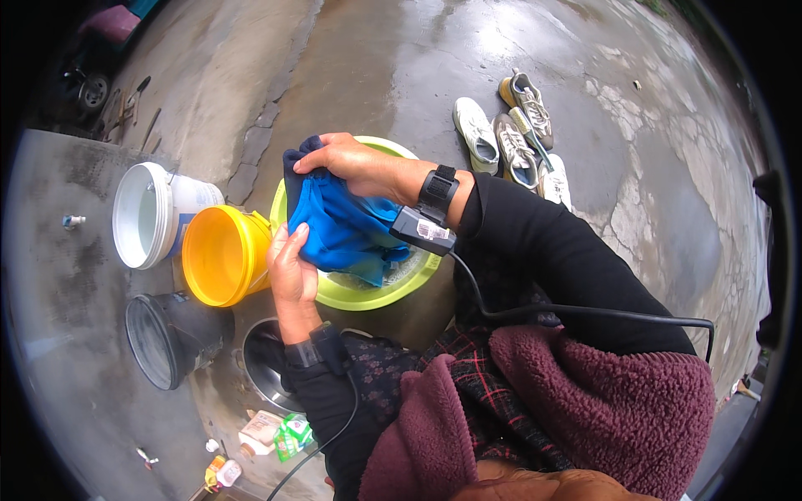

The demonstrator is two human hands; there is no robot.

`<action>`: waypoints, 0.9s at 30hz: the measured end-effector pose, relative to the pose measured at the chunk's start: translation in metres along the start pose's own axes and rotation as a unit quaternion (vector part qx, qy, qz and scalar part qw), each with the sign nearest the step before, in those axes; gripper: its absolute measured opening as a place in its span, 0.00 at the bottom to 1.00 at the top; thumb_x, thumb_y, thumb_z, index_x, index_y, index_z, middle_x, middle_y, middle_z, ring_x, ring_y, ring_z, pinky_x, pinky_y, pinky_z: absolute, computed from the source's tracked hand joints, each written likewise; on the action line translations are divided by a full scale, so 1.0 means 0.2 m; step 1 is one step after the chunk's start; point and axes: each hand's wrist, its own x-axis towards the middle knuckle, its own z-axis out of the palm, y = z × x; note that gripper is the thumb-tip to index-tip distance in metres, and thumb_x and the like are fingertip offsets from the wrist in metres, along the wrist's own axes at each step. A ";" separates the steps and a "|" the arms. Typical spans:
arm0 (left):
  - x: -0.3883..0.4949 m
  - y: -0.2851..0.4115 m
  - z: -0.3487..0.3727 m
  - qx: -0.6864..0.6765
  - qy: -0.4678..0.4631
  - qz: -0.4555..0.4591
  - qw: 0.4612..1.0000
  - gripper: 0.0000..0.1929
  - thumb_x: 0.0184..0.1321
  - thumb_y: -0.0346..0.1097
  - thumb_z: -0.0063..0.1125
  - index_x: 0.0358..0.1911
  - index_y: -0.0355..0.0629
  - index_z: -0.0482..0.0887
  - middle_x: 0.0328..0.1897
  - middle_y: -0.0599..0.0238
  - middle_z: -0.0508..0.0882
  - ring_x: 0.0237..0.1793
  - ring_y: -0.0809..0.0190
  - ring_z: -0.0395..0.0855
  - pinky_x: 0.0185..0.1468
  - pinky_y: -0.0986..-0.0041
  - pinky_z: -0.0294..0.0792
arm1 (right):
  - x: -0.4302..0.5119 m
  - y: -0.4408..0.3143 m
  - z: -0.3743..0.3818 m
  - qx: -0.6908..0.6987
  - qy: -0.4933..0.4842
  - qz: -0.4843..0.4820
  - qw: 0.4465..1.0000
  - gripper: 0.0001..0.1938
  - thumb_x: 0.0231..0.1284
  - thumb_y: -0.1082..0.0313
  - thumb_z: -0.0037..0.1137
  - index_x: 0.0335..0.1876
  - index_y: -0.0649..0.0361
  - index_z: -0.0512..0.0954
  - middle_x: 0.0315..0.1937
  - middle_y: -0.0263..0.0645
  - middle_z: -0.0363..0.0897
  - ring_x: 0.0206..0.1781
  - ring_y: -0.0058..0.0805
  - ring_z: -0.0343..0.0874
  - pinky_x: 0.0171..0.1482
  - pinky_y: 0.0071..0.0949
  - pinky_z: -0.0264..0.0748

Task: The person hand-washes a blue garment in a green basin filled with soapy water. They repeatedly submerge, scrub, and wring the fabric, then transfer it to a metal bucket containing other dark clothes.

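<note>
A blue cloth garment (344,219) with a dark navy edge is stretched between my hands over a lime-green plastic basin (351,302). My right hand (351,164) grips the dark edge at the top. Lower down, my left hand (292,266) pinches the blue fabric between thumb and fingers at the basin's left rim. The garment hangs down into the basin and hides most of its inside. Suds or water show at the basin's lower part.
At left stand a white bucket with water (203,195), a yellow bucket (254,250) and a dark bucket (194,332). A metal bowl (266,369), bottles (260,432) and a green packet (292,436) lie nearer. Several shoes (477,134) and a brush (532,138) are at upper right.
</note>
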 end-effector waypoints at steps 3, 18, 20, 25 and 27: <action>0.02 0.00 0.00 -0.030 0.008 -0.015 0.999 0.21 0.62 0.27 0.54 0.59 0.32 0.69 0.55 0.55 0.79 0.54 0.59 0.78 0.62 0.68 0.69 | 0.01 0.01 -0.01 -0.003 -0.002 0.010 1.000 0.19 0.55 0.68 0.63 0.51 0.66 0.74 0.46 0.44 0.79 0.47 0.33 0.78 0.52 0.31 0.77; 0.00 0.04 -0.04 -0.059 0.076 0.050 0.994 0.23 0.58 0.25 0.51 0.59 0.35 0.69 0.51 0.55 0.78 0.54 0.56 0.77 0.62 0.63 0.69 | 0.05 0.04 -0.02 0.001 -0.025 -0.005 1.000 0.19 0.56 0.68 0.65 0.52 0.65 0.74 0.46 0.44 0.79 0.50 0.34 0.77 0.55 0.33 0.75; 0.00 0.04 -0.05 -0.059 0.087 0.070 0.992 0.23 0.57 0.25 0.51 0.59 0.35 0.69 0.50 0.56 0.78 0.53 0.56 0.77 0.62 0.63 0.70 | 0.05 0.05 -0.02 0.010 -0.045 -0.021 0.999 0.19 0.56 0.69 0.64 0.52 0.65 0.75 0.46 0.42 0.79 0.50 0.32 0.77 0.56 0.32 0.75; -0.01 0.05 -0.02 -0.078 0.085 0.096 0.989 0.24 0.58 0.28 0.51 0.60 0.35 0.68 0.51 0.56 0.78 0.54 0.56 0.76 0.63 0.64 0.69 | 0.02 0.07 0.01 -0.028 -0.039 -0.088 0.995 0.16 0.56 0.71 0.62 0.51 0.61 0.78 0.45 0.40 0.80 0.48 0.30 0.78 0.56 0.28 0.74; 0.00 0.05 0.00 -0.095 0.043 0.107 0.989 0.18 0.61 0.34 0.54 0.54 0.40 0.73 0.50 0.58 0.80 0.54 0.56 0.77 0.64 0.61 0.68 | 0.01 0.06 0.03 -0.034 -0.063 -0.150 0.986 0.17 0.55 0.72 0.62 0.51 0.60 0.78 0.45 0.39 0.80 0.47 0.27 0.78 0.55 0.26 0.74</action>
